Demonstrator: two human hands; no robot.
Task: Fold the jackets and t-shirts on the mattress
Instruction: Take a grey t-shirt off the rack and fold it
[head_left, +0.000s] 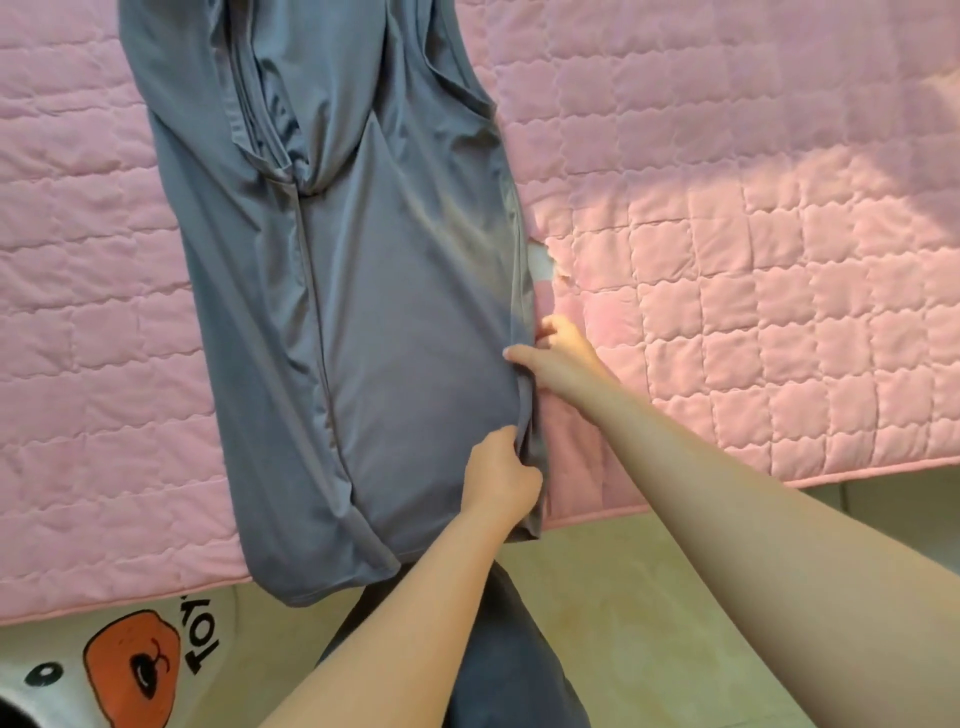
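A grey-blue t-shirt (374, 291) lies lengthwise on the pink quilted mattress (753, 291), its sides folded in and its hem hanging over the near edge. My left hand (501, 475) grips the shirt's right side edge near the hem, fingers curled into the cloth. My right hand (558, 356) pinches the same edge a little higher up, thumb on top of the fabric and fingers tucked beneath it. The top of the shirt runs out of view at the upper edge.
A small tear showing white filling (543, 262) marks the mattress cover beside the shirt. A white cloth with an orange print (130, 660) lies at the lower left. Pale floor (649, 597) runs below the mattress edge, and my dark-clothed leg (509, 654) shows at the bottom.
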